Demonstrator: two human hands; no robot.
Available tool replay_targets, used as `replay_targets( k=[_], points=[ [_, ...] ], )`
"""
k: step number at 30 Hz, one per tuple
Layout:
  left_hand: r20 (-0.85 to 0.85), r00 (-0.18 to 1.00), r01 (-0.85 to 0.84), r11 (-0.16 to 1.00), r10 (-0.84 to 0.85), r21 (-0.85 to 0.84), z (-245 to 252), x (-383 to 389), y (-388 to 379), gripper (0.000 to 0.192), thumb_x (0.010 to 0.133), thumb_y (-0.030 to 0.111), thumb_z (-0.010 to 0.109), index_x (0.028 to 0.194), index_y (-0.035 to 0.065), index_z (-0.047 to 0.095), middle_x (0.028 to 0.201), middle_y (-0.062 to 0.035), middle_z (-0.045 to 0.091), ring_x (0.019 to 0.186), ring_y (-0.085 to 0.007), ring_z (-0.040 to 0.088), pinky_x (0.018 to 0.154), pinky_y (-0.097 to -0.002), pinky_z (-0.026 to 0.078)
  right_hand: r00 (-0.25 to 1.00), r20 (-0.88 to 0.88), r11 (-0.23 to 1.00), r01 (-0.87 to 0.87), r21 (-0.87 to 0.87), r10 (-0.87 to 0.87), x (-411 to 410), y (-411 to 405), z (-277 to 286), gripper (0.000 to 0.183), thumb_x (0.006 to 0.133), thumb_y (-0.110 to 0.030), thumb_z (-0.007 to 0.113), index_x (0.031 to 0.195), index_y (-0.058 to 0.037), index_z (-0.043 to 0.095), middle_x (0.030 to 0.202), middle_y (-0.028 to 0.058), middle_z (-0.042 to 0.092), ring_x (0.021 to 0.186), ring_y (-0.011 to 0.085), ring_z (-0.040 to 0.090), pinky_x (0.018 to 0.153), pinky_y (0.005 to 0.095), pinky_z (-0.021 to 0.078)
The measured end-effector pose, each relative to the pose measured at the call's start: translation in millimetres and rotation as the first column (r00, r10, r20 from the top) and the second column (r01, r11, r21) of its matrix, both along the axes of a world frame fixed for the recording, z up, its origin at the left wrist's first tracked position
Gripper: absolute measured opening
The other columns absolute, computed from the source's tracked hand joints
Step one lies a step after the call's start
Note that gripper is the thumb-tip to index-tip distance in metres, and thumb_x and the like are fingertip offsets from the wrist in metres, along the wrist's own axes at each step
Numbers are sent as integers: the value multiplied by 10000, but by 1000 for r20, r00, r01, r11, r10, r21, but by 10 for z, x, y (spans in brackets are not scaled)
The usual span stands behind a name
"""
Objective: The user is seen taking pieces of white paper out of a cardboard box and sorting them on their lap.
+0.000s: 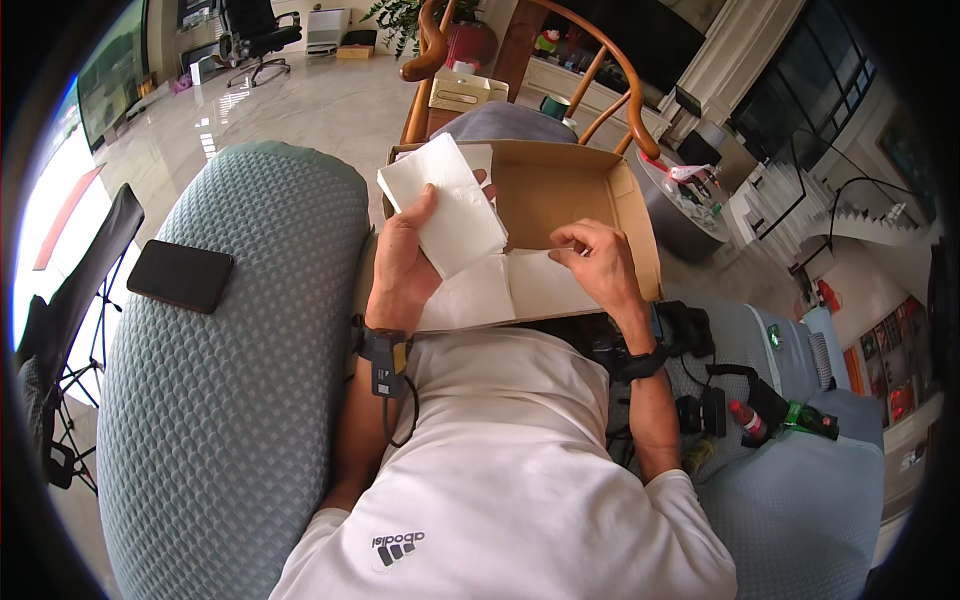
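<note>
My left hand (409,244) grips a stack of white paper tissues (446,202), thumb on top and fingertips showing at its far right side. Below it, a shallow cardboard box (634,225) lies in front of my body. More white paper sheets (551,279) lie flat along the box's near side, and others show at its far left corner behind the stack. My right hand (600,262) is over the near right part of the box, fingers curled just above the sheets; whether its fingertips pinch anything is unclear. Both wrists wear black straps with devices.
A black smartphone (180,275) rests on the padded sofa arm (255,337) at left. Beyond the box stands a wooden chair (637,112) holding a grey cushion. Cables, black devices and a red-capped bottle (748,420) lie on the sofa seat at right.
</note>
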State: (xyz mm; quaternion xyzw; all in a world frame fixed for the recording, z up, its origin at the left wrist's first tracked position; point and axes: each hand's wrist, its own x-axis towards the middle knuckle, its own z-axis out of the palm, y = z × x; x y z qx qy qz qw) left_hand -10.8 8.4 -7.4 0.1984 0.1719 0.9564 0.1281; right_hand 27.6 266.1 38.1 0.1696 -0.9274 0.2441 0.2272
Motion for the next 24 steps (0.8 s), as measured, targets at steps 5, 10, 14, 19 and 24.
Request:
replay_targets(
  k=[5,10,14,19,24],
  points=[
    [-8,1000,4,1000,-4,6,-1,-37,-55,563,1091,269,507,1562,-1,358,1480,-230,561,1368,-405,557,1122,-575,486,994,92,990,-69,121,58,84,151,-227,225,773,-85,819,985,-17,785,960,137,716,952,324,679,828,414,546],
    [-8,999,-31,999,31,-22,-9,-83,-126,576,1107,270,466,1576,-33,325,1537,-229,509,1406,-412,515,1175,-566,440,998,47,988,-53,147,46,80,142,-311,197,766,-80,809,952,-16,790,955,134,709,1023,334,662,877,419,530],
    [-5,999,-40,999,40,-12,-30,-100,-134,575,1108,267,465,1579,-29,322,1537,-228,509,1406,-411,515,1175,-564,442,998,42,992,-53,116,48,79,165,-365,137,761,-90,813,873,-17,783,908,129,710,941,332,670,830,426,530],
    [-22,998,-59,998,59,2,5,-81,-217,575,1101,249,483,1579,-26,321,1531,-241,508,1410,-419,509,1179,-577,436,998,12,995,-62,75,61,70,162,-403,95,761,-91,810,812,-22,771,840,126,700,867,329,670,795,425,527],
    [-1,996,-84,996,84,15,10,-98,-283,578,1097,242,492,1578,-29,320,1532,-242,507,1409,-423,510,1178,-588,434,998,-6,995,-63,83,64,86,146,-369,73,764,-81,801,799,-28,766,831,123,694,863,313,673,782,416,524]
  ],
)
